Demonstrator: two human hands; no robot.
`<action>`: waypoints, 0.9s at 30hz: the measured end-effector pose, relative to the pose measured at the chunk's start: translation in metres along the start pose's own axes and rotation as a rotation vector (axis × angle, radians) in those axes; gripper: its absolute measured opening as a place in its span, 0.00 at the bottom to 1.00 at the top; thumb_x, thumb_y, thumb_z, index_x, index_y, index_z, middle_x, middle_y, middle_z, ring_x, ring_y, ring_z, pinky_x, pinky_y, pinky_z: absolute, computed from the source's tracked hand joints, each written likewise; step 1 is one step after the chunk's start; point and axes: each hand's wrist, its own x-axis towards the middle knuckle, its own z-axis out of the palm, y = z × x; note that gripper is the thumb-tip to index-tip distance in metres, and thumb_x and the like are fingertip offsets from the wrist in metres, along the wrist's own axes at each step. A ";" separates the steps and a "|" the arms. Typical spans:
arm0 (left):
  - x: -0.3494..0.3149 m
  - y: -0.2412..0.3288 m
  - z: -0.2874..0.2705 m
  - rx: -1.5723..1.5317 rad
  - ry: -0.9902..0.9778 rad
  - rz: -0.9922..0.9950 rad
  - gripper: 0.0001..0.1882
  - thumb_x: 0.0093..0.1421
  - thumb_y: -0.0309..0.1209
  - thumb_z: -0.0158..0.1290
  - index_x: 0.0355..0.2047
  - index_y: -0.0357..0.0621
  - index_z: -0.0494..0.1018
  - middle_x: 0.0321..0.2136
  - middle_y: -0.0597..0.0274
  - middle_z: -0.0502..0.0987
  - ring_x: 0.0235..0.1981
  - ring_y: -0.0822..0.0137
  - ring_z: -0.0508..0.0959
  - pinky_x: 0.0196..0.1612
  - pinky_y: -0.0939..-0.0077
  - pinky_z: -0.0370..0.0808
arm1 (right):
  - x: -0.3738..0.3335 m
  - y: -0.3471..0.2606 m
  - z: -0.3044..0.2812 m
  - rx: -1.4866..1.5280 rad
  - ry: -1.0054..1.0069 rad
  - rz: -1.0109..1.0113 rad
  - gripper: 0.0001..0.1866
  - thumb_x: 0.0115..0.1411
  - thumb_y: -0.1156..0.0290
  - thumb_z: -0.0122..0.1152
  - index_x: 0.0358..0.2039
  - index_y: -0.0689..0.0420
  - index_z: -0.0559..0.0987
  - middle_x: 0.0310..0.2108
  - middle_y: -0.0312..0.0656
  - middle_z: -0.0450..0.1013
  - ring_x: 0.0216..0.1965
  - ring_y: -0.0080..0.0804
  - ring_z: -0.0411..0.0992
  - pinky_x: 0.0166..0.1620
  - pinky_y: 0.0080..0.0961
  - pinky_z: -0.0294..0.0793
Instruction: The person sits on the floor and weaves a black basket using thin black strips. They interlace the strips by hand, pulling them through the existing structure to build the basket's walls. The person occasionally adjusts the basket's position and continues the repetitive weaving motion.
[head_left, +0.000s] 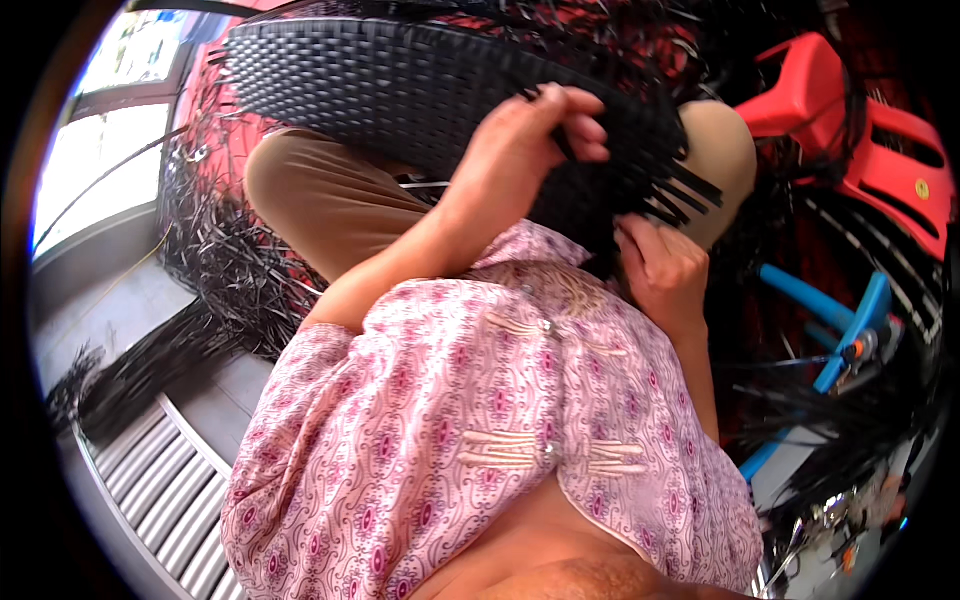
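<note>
A black woven panel [350, 85] of flat strips lies across my knees, with loose strip ends [680, 195] sticking out at its right end. My left hand [530, 140] is over the panel's near edge, its fingers curled round a thin black strip. Lower and to the right, my right hand [665, 265] is closed beside the loose ends, close to my shirt. Its fingertips meet at the dark edge of the weave, and what they pinch is hidden.
Tangled black strips [240, 270] heap up on the left, and more lie at the back and right. Red plastic stools [810, 85] stand at the right. Below them is a blue frame [845, 330]. A slatted grey rack [160, 480] lies at the lower left, near a window [110, 160].
</note>
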 end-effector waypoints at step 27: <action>0.025 0.038 0.044 0.526 -0.200 0.062 0.20 0.70 0.41 0.52 0.54 0.40 0.75 0.35 0.63 0.80 0.34 0.74 0.80 0.36 0.81 0.76 | 0.004 0.048 -0.052 1.168 -0.313 0.758 0.17 0.70 0.61 0.53 0.46 0.62 0.81 0.18 0.31 0.70 0.17 0.13 0.62 0.21 0.13 0.55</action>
